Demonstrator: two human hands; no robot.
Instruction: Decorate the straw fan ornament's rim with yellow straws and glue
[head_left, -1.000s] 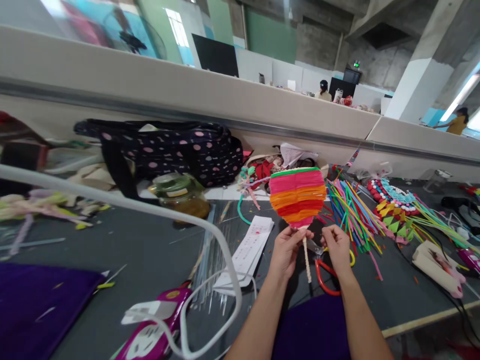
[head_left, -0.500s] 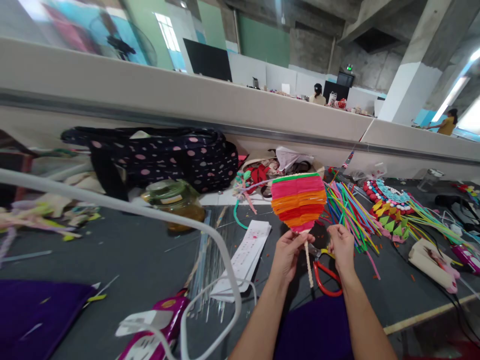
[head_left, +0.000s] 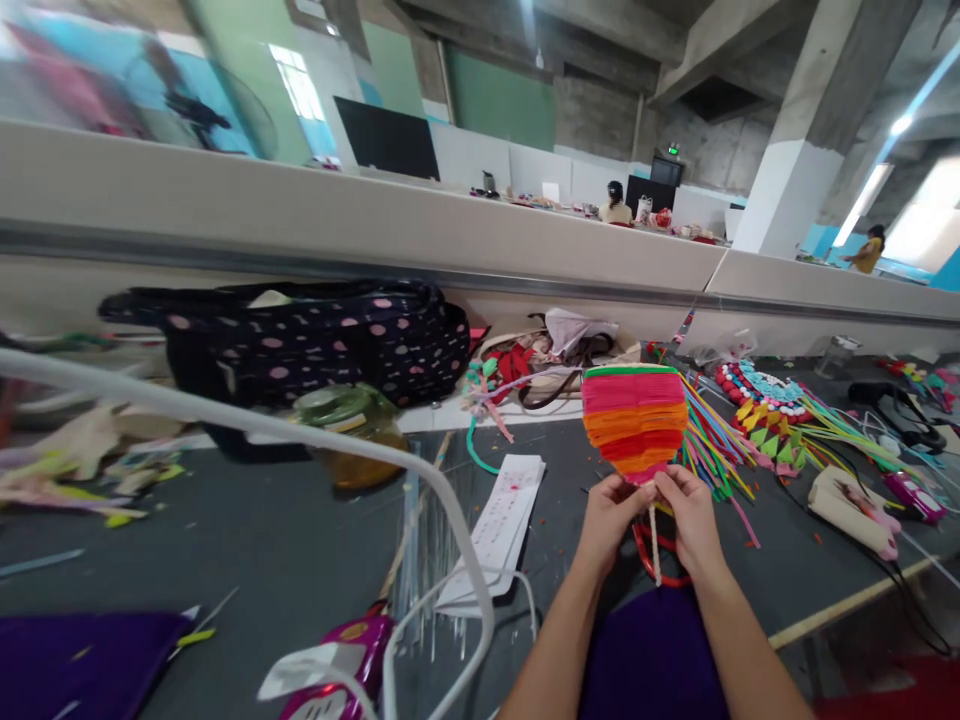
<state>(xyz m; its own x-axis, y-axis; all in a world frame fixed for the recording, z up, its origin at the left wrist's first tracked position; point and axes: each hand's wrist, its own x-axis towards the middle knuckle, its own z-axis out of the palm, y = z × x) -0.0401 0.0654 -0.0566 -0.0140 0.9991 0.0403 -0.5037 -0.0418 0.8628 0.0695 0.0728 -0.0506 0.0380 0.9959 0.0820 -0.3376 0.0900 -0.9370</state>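
A fan-shaped craft piece (head_left: 636, 420) with pink, orange and red stripes and a green top edge stands upright above the table. My left hand (head_left: 613, 515) pinches its narrow lower end from the left. From the right, my right hand (head_left: 684, 505) closes its fingers on the same end. A thin pale twisted stem (head_left: 655, 555) hangs down between the hands. Behind the stem, partly hidden, lie red-handled scissors (head_left: 675, 578). Colourful pipe cleaners (head_left: 720, 435) fan out behind the piece on the right.
White paper slips (head_left: 499, 530) lie left of my hands, near clear sticks and a purple glue gun (head_left: 352, 655). A white cable (head_left: 442, 500) loops across the left. A dotted bag (head_left: 315, 340) and a glass jar (head_left: 356, 440) stand behind. Two people are in the background.
My right hand has moved from beside the craft piece onto its lower end. The piece and both hands sit further right in view, and the camera has tilted slightly.
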